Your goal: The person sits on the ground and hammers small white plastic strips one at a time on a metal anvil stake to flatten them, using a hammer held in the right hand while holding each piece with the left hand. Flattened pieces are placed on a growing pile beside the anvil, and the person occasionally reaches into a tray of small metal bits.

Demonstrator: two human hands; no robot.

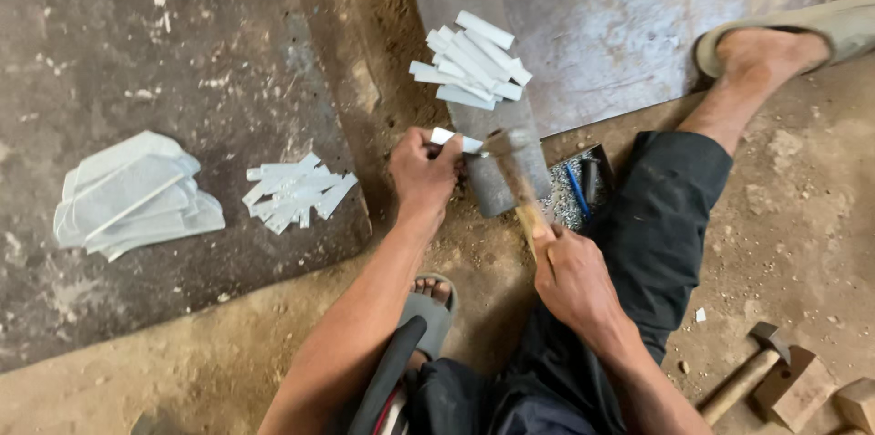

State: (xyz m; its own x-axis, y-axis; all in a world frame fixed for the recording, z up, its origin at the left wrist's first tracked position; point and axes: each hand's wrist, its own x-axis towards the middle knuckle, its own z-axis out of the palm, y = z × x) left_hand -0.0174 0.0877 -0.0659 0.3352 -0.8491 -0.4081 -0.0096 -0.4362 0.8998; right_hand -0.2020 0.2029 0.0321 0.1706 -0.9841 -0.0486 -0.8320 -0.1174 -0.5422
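Person sits on the dirt floor. Landmark: grey metal block, upright in front of the knees.

Left hand: grip closed around one white strip, pinched at its near end, the free end lying across the top of the block.

Right hand: grip wrapped around the wooden handle of a hammer; the blurred head sits over the block, directly above the strip.

Beyond the block: loose pile of white strips. Left of the block: smaller strip pile, then stacked white sheets. Right of the block: tray of small metal bits. Further right, near the leg: second hammer beside wooden blocks.
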